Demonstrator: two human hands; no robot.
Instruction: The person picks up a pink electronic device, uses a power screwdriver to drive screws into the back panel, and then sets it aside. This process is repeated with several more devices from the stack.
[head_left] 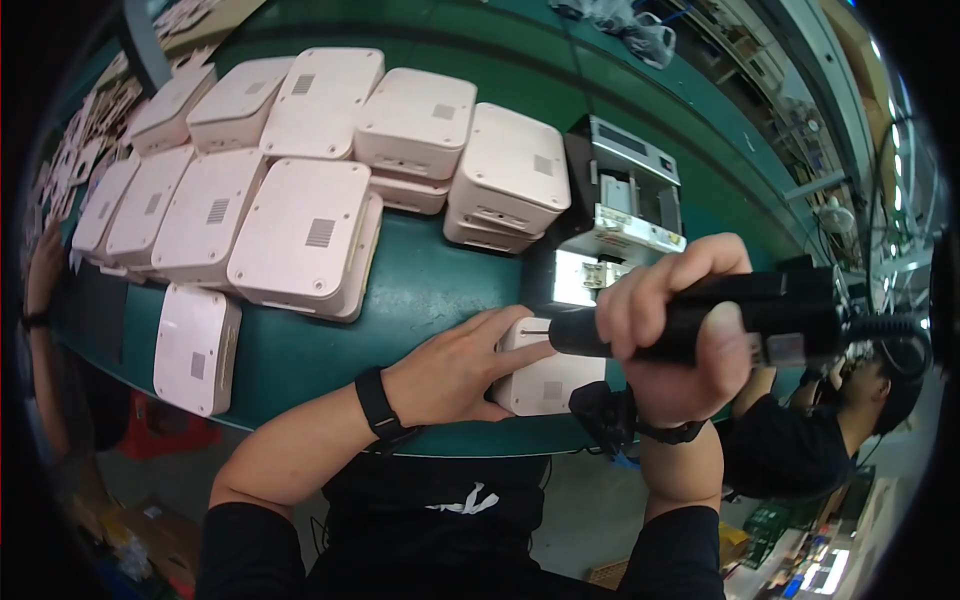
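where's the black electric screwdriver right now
In the head view, the black electric screwdriver is right of centre, gripped in the right hand, its bit pointing left over the white plastic casing that the left hand touches.

Counted on and above the single green tabletop [410, 262]: eleven white, square, round-cornered plastic boxes [290, 225] with upper faces showing, at least three more partly hidden beneath, one black cylindrical electric screwdriver [790, 312], one silver-and-black metal fixture [650, 163] and two bare hands [445, 368].
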